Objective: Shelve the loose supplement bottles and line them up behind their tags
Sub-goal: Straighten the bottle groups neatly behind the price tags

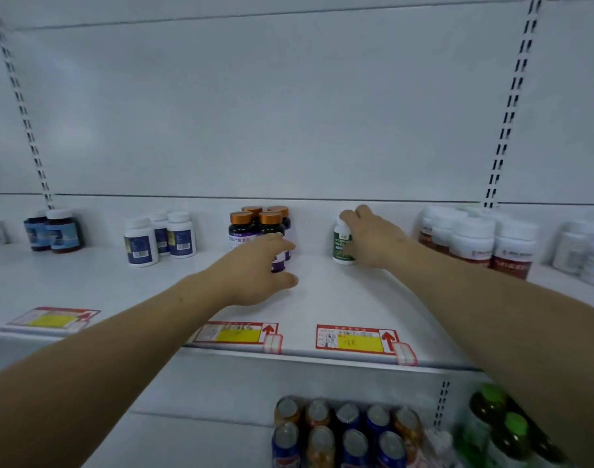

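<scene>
1. The right hand point(369, 239) is closed around a green bottle point(342, 244) that stands upright at the back of the shelf point(322, 298), in line behind the right tag point(356, 338). I judge the hand is setting it straight there.
2. The left hand point(255, 268) is half open, fingers spread, in front of the purple bottles point(258, 228) with orange caps. Whether it touches the front one I cannot tell.
3. These four stand in a tight group behind the middle tag point(236, 332), probably so that each product keeps its own row.
4. Both tags are red with a yellow field and a red arrow pointing to the back. The writing on tags and labels is too blurred to read.
</scene>
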Demonstrator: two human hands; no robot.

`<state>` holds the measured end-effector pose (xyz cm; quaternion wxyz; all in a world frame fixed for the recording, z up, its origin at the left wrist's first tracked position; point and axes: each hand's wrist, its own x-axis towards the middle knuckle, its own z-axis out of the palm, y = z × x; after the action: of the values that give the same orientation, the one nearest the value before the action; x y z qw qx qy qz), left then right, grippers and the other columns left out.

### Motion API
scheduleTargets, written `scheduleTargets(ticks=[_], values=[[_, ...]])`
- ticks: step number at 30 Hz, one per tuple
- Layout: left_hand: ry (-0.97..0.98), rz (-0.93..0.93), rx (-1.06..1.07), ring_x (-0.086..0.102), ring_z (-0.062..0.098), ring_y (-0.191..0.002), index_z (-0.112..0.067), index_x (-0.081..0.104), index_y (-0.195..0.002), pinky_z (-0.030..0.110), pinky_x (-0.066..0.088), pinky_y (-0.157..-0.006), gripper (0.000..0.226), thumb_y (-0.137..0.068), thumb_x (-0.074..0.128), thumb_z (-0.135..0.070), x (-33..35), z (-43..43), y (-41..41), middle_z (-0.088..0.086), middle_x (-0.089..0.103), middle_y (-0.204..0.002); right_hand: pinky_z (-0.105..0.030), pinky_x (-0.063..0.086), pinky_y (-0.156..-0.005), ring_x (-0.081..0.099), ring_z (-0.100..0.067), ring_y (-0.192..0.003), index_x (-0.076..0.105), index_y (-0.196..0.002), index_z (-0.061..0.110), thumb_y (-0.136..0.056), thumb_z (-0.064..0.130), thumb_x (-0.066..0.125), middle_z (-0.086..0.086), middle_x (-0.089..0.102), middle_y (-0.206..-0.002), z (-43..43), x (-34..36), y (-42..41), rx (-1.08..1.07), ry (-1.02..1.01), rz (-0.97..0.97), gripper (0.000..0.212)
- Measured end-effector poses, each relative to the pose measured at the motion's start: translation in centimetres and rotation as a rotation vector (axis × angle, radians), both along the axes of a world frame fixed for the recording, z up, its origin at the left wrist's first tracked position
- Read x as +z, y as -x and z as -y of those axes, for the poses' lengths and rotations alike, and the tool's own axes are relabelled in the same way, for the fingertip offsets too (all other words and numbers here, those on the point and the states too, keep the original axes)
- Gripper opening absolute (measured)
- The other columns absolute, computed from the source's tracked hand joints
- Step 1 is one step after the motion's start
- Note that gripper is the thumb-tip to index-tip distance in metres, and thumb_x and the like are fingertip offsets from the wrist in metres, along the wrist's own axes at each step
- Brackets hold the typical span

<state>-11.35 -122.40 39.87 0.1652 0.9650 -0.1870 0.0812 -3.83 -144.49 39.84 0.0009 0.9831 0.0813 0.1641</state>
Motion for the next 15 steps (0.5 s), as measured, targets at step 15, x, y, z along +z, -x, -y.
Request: scheduleTargets(ticks=[15], values=[[0.276, 0.249, 0.191, 0.040, 0.018, -0.127, -0.025, 0.031, -0.144, 0.024, 0.032, -0.095, 0.067, -0.086, 0.066, -0.026, 0.1, -4.6, -2.9, 0.001, 0.031, -0.147, -0.032, 0.031, -0.104, 0.034, -0.023, -0.134, 0.027, -0.148, 0.023, -0.086, 0.050, 0.060, -0.004, 0.030, -0.148, -7.6, 2.0, -0.9, 0.309, -0.371, -0.008, 0.074]])
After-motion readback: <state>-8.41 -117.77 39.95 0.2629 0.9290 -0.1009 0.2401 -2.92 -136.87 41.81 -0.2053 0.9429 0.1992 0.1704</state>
